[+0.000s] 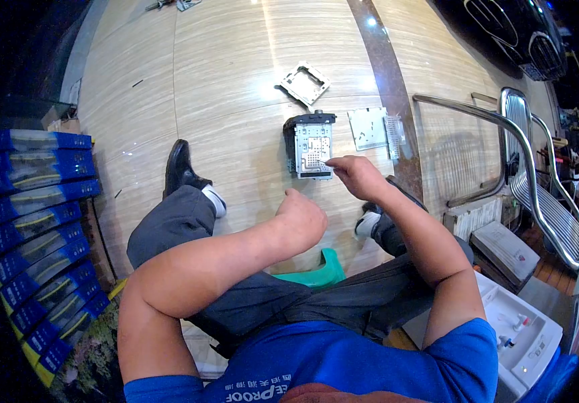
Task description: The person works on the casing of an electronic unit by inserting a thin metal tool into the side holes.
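Note:
An opened car stereo (313, 149) stands on the tiled floor, its silver metal case and green-and-tan patterned top showing, with a dark front at the far end. My right hand (358, 176) is at its near right corner, thumb and fingers pinched together over the top. A small thin thing seems to stick out of the pinch, too small to name. Nearer to me, my left hand (303, 218) is closed in a loose fist, apart from the stereo; whatever its fingers hold is hidden.
Beyond the stereo lies a white square frame (305, 83). A flat metal cover (368, 129) with a finned strip (393, 136) lies to its right. A metal bench (538, 168) stands at right, stacked blue boxes (41, 221) at left, a green stool (326, 269) beneath me.

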`<control>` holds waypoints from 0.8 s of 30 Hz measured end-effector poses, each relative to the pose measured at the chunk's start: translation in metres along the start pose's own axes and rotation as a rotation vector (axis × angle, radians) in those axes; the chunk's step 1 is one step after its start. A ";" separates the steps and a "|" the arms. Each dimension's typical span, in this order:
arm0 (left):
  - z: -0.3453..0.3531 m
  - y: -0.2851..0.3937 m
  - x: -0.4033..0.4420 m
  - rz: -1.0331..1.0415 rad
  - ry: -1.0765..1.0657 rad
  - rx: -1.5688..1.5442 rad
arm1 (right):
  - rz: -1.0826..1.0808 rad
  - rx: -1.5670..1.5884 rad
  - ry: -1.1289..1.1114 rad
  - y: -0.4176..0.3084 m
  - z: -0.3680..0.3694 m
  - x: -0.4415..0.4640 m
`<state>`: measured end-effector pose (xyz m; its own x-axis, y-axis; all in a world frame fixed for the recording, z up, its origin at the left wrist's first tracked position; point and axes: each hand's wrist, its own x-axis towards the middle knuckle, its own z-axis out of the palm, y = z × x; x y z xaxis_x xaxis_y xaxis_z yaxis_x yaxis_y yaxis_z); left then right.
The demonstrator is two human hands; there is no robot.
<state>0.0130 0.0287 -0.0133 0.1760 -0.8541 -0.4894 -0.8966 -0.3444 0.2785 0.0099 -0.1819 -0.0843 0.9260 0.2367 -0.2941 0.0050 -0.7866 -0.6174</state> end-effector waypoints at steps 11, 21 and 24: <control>0.003 0.000 0.001 -0.004 0.017 0.001 | 0.108 -0.027 -0.072 -0.009 -0.008 0.000; 0.004 -0.001 0.001 -0.007 0.017 -0.002 | 0.003 0.064 0.005 0.005 0.005 0.001; 0.004 -0.002 0.000 -0.002 0.029 0.008 | 0.026 0.088 0.004 0.004 0.005 0.002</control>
<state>0.0128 0.0305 -0.0173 0.1893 -0.8645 -0.4656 -0.8992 -0.3431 0.2714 0.0096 -0.1820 -0.0905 0.9269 0.2145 -0.3081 -0.0520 -0.7395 -0.6711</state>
